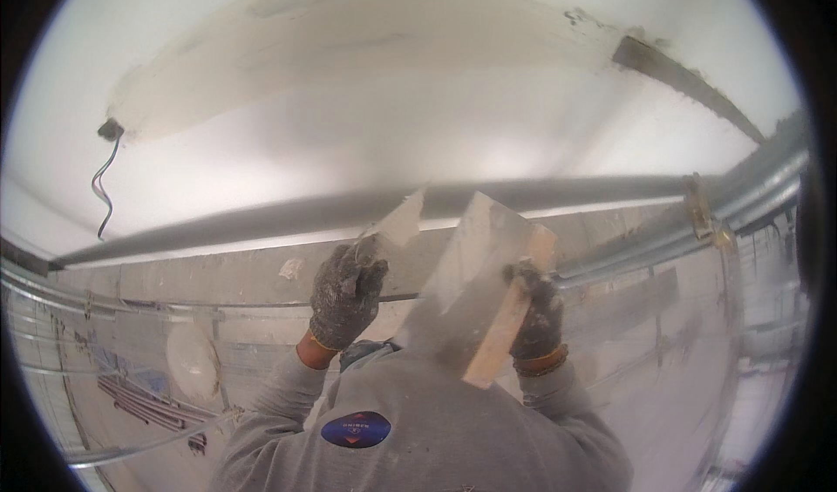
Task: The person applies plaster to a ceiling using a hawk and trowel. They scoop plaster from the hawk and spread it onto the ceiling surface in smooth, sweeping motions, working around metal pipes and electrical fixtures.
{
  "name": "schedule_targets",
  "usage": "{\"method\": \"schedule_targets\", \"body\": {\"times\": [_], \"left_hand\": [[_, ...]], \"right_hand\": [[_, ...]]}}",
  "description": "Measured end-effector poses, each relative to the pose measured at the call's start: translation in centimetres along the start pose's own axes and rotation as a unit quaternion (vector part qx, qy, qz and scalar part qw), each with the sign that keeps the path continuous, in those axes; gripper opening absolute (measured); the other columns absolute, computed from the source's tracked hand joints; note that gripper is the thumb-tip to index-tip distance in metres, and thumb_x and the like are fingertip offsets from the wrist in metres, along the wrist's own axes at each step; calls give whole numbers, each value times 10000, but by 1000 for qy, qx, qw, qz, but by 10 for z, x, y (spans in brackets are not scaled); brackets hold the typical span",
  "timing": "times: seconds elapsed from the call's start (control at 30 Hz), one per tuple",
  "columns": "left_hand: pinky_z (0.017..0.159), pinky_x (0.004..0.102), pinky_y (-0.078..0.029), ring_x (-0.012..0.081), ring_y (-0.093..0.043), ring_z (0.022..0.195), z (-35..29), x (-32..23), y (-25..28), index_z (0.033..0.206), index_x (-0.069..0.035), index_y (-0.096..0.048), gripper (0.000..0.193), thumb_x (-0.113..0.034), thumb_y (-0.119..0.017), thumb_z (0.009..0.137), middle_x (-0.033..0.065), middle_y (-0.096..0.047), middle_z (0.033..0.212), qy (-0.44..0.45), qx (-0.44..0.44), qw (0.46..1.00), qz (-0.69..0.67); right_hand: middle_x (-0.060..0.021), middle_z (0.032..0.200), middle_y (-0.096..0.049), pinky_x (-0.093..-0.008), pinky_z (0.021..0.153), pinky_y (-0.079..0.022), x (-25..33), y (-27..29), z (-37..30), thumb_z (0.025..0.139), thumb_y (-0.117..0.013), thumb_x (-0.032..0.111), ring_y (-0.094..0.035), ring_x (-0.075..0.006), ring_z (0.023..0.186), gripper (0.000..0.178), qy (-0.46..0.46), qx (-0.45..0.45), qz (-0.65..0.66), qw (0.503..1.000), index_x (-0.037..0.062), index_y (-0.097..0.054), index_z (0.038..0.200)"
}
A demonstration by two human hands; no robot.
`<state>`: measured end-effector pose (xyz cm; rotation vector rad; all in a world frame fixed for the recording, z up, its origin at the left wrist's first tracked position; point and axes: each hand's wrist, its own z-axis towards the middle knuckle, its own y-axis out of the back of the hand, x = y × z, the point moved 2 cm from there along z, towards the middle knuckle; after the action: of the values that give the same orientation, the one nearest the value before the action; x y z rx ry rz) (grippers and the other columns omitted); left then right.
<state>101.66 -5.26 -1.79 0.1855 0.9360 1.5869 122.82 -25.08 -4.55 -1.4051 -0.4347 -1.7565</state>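
Note:
My left hand [347,290], in a dusty dark glove, is closed round a putty knife [399,222] whose angled blade is pale with plaster. Its handle is mostly hidden by the fingers. In my right hand [536,313], gloved too, is a plastering trowel [466,265]. The fingers wrap its wooden grip [499,335], and the broad rectangular metal plate tilts up to the left of that hand. The two blades are close together, with a narrow gap between their upper ends. Both tools are in front of my chest, below the pale ceiling [375,126].
A broad plaster patch [366,34] spans the ceiling. Loose wires [105,191] hang at the left, and a dark slot [689,87] cuts the ceiling at the right. Scaffold pipes [680,244] with a clamp [697,206] run along the right; thinner rails [144,448] cross the lower left.

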Motion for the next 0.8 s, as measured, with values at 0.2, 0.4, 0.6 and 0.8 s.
{"method": "schedule_targets", "body": {"times": [0.2,0.4,0.6,0.8], "left_hand": [[728,451,-495,346,-619,836,3,-4,-16,1345,-94,-599,504,-95,-713,854,146,-639,953,11,46,999,9],[796,437,-517,327,-646,909,5,12,-16,1386,-106,-581,528,-130,-685,869,166,-662,1035,28,167,982,87],[576,323,-520,172,-622,668,-25,25,-43,1290,-61,-568,354,-156,-651,959,55,-621,853,337,126,861,-359],[437,255,-467,111,-566,543,-56,27,-48,1002,-135,-494,131,-226,-585,1025,11,-565,728,429,92,731,-523]], "right_hand": [[-62,1161,-665,-322,892,-550,21,-39,-1,968,-684,211,-647,-170,1046,402,17,46,105,993,9,-565,1294],[-18,916,-632,-315,703,-570,41,-47,7,927,-729,154,-657,-147,836,291,-282,-6,251,926,8,-647,1166],[-73,960,-677,-350,696,-567,35,9,57,945,-685,109,-660,-184,794,203,134,-100,-198,966,5,-669,1119],[-218,1025,-718,-448,818,-546,108,76,215,928,-628,182,-691,-371,930,327,105,-307,-308,895,23,-660,1212]]}}
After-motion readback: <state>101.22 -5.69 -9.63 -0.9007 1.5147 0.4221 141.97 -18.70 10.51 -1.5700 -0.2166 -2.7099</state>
